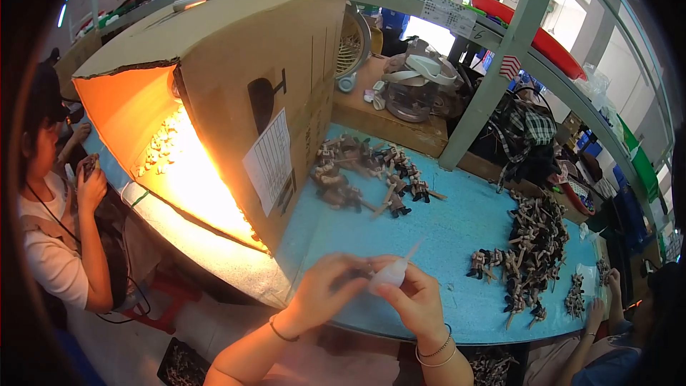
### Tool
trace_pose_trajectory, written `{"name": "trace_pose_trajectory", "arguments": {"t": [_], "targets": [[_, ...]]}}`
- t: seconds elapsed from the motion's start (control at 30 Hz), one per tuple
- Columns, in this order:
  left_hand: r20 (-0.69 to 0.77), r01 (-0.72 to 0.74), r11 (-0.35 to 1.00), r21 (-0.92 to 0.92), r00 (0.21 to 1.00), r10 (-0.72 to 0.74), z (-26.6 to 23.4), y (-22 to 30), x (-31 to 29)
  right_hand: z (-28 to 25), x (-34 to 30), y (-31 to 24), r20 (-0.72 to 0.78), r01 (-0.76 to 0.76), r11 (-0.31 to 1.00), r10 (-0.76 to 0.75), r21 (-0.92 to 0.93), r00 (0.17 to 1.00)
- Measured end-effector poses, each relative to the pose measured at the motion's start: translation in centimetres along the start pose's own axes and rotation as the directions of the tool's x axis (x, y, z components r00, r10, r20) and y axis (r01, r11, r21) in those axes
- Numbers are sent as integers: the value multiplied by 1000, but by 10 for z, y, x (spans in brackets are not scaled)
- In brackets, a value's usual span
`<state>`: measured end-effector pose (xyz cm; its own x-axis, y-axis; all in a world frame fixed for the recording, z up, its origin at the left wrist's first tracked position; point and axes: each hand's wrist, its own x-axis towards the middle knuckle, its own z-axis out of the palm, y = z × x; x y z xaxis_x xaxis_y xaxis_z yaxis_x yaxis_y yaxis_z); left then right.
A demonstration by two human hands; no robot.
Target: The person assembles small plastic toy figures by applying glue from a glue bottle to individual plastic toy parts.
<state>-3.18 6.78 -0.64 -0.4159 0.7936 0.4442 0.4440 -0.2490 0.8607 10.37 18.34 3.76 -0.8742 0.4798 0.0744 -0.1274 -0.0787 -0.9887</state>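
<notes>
A small white squeeze bottle (389,277) with a long thin nozzle is held in my right hand (421,302), its tip tilted up and to the right. My left hand (323,292) is closed close beside the bottle, fingers pinched together; whatever they hold is too small and blurred to name. Both hands are above the front edge of the blue tabletop (429,243). Beyond them lies a cluster of small brown-and-black figurines (389,175), partly blurred. A larger heap of similar figurines (532,243) is on the right.
A large cardboard box (264,78), lit inside by a bright lamp, stands at left with small pieces in it. A green metal post (500,64) rises behind the table. People sit at left (61,221) and right (600,343). A dark tray of parts (186,364) is low at left.
</notes>
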Motion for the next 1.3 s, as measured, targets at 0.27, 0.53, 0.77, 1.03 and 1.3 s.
{"name": "trace_pose_trajectory", "arguments": {"t": [0.27,0.53,0.77,1.03,1.3], "targets": [[-132,160,937,-309,969,-209,-5,14,-11,-11,-6,9,-99,181,978,-191,-100,977],[-197,119,857,-501,949,-247,-11,16,-23,-29,-26,3,-258,83,991,-109,-109,960],[-339,-297,927,231,868,362,-14,13,-22,-16,-34,-20,-356,486,720,-679,-495,643],[-211,-383,851,361,855,474,-12,18,-20,-15,-63,-19,-110,539,418,-852,-731,512],[-163,-342,853,395,887,431,-14,26,-24,-9,-60,-29,-56,536,431,-813,-726,579]]}}
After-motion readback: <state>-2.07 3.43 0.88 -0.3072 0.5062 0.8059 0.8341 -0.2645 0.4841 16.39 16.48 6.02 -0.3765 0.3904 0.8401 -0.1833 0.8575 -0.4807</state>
